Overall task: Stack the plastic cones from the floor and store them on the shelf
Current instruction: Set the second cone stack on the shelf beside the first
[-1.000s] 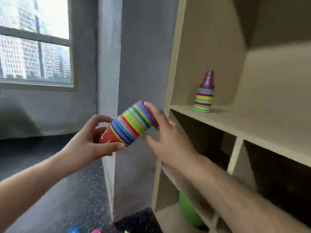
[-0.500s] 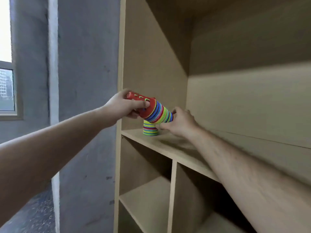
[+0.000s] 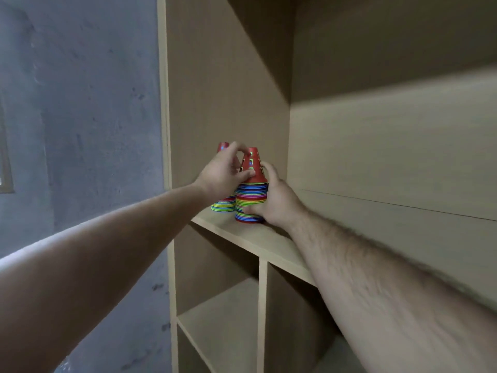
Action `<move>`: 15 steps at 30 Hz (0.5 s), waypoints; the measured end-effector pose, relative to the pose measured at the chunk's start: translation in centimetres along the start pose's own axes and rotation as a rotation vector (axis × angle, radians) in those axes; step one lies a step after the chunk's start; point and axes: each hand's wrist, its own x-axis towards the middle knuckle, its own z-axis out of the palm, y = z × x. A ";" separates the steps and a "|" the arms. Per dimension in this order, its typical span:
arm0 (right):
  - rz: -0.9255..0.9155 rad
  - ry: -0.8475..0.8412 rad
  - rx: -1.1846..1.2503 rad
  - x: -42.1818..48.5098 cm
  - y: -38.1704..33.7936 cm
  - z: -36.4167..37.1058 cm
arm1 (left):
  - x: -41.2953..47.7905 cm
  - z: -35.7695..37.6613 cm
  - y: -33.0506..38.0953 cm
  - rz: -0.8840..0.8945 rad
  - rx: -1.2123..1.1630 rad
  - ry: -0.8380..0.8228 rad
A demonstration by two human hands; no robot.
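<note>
A person's two bare forearms reach from the near edge of the scene into a pale beige wooden shelving unit (image 3: 228, 90), seen from a camera worn on the head. Both hands meet at an upright stack of nested plastic cones (image 3: 251, 196), whose rims form thin stripes of blue, red, green, yellow and pink, topped by a red cone with small cut-out holes. The stack stands near the left end of the light wooden shelf board (image 3: 271, 244), and its base appears to rest on the board. The left hand (image 3: 224, 175) grips the red top cone, fingers curled over its tip and thumb pressed on its near side. The right hand (image 3: 275, 201) holds the striped lower part, thumb across the near rims and fingers wrapped round the far side. Just left of this stack and slightly farther back stands a second striped cone stack (image 3: 223, 206), also with a red top, largely hidden behind the left hand; whether the two stacks touch cannot be told. Under the board, a vertical wooden divider (image 3: 262, 305) separates two lower compartments. Left of the unit is a rough grey concrete wall (image 3: 80, 117), with a sliver of a window frame (image 3: 6, 168) at the far left edge.
</note>
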 end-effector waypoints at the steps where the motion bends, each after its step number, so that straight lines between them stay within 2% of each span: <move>1: 0.010 0.004 -0.004 0.2 -0.1 0.2 | -0.2 0.2 -0.5 0.010 0.035 -0.016; 4: 0.099 -0.027 -0.063 0.2 -0.2 0.3 | -1.2 -0.1 -1.8 0.007 0.112 -0.086; 6: 0.137 0.011 -0.228 -0.4 -1.2 -0.2 | -2.5 -1.2 -2.3 0.000 0.159 -0.104; 7: 0.116 0.061 -0.329 -0.7 -2.2 -0.7 | -3.4 -2.0 -2.5 -0.010 0.163 -0.098; 9: -0.037 0.185 -0.428 -2.1 -4.7 -1.1 | -6.0 -3.9 -2.8 -0.002 0.172 -0.068; 12: -0.276 0.237 -0.153 -6.3 -8.0 1.7 | -12.0 -7.5 -3.7 0.012 0.230 -0.053; 15: -0.300 0.058 0.123 -12.7 -9.5 8.4 | -20.0 -11.4 -4.6 -0.007 0.305 -0.117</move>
